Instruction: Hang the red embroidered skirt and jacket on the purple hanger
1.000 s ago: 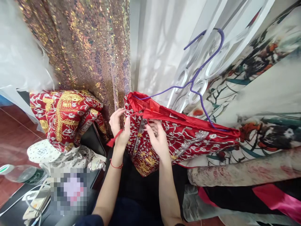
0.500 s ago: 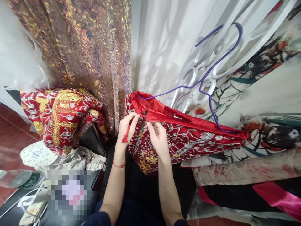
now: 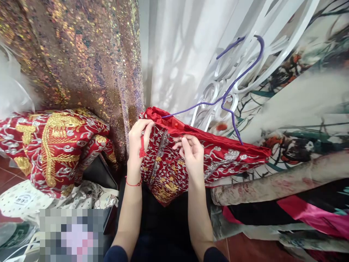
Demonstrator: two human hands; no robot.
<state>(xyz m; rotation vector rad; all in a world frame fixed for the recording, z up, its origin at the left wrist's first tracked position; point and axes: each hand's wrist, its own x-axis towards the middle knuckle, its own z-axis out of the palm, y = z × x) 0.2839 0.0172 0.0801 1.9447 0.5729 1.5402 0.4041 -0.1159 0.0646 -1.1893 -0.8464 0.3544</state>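
Observation:
A red skirt (image 3: 174, 171) with silver and gold embroidery hangs by its red satin waistband (image 3: 212, 138) from a purple hanger (image 3: 230, 87). At the waistband's left part, my left hand (image 3: 138, 136) is closed in a pinch, and a red cord with a tassel (image 3: 142, 151) dangles from its fingers. My right hand (image 3: 192, 151) is in front of the skirt, just below the waistband, fingers curled with thumb and forefinger close together. A thin red cord seems to trail from these fingers; their tips partly hide it.
On the left, a red embroidered jacket (image 3: 54, 145) lies over a black chair (image 3: 99, 174) beside a white spotted cloth (image 3: 24, 200). A sequinned curtain (image 3: 103, 65) hangs behind. White scrollwork (image 3: 245, 72) holds the hanger, and rolled fabrics (image 3: 272, 178) are stacked at right.
My right hand has moved away from my left, rightward along the waistband, and the waistband's opening looks narrower. The whole view has shifted slightly.

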